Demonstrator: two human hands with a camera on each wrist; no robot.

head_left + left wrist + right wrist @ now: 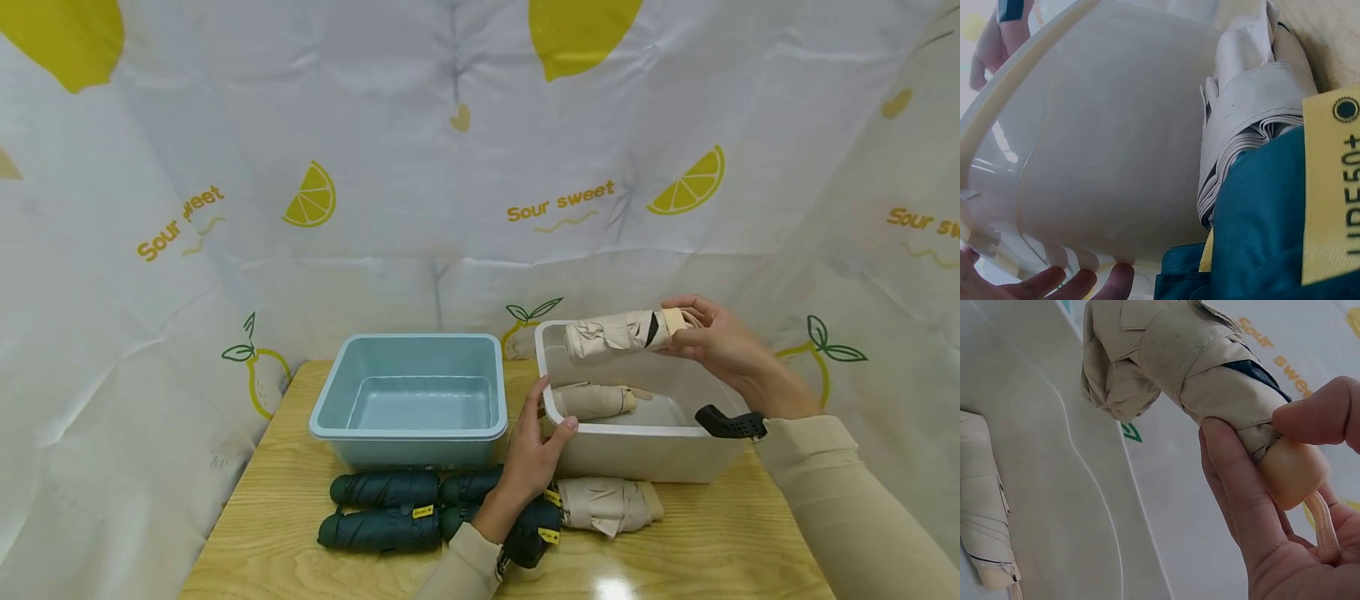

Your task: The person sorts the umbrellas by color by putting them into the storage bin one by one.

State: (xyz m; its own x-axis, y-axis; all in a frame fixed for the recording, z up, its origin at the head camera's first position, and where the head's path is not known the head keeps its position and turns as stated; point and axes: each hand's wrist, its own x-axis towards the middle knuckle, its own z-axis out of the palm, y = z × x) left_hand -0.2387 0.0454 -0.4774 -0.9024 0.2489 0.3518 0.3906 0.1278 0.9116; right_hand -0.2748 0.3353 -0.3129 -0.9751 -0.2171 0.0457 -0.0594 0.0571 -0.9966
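Note:
A folded beige umbrella (pixel 617 335) is pinched near its handle by my right hand (pixel 708 337), over the back part of a white bin (pixel 637 454). Its pale handle (pixel 1294 474) and wrist cord show in the right wrist view. Inside the bin lies another folded beige umbrella (pixel 592 402). My left hand (pixel 536 450) grips the bin's front left corner, thumb on the rim and fingers along the side wall. Below that hand are several folded dark green umbrellas (pixel 382 530) and one beige umbrella (pixel 607 504), lying in front of the bins.
A light blue bin (pixel 408 452) stands left of the white one on the wooden table (pixel 262 517). Behind the table hangs a white curtain (pixel 420 208) with lemon prints. Yellow tags (pixel 1335 187) hang from the green umbrellas.

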